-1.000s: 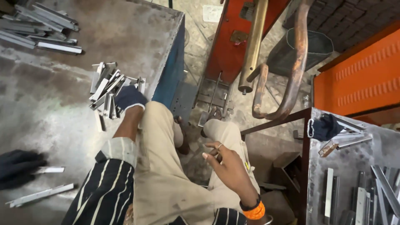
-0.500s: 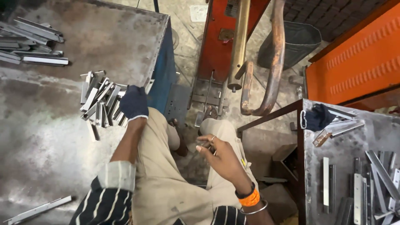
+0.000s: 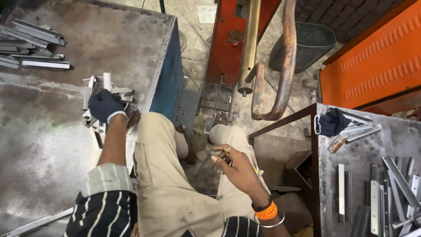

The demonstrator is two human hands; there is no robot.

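- Your left hand point(image 3: 104, 105), in a dark glove, lies closed over the pile of short metal strips point(image 3: 97, 90) near the right edge of the left tabletop point(image 3: 52, 145)
- Your bare right hand point(image 3: 234, 164) hovers above your knee, fingers curled; whether it pinches anything I cannot tell
- Longer metal bars point(image 3: 33, 46) lie at that tabletop's far left
- A spare dark glove point(image 3: 331, 123) lies on the right tabletop point(image 3: 351, 153)

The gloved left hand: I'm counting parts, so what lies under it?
The left hand rests on a heap of short metal strips on the steel table. Pieces beneath the glove are hidden.
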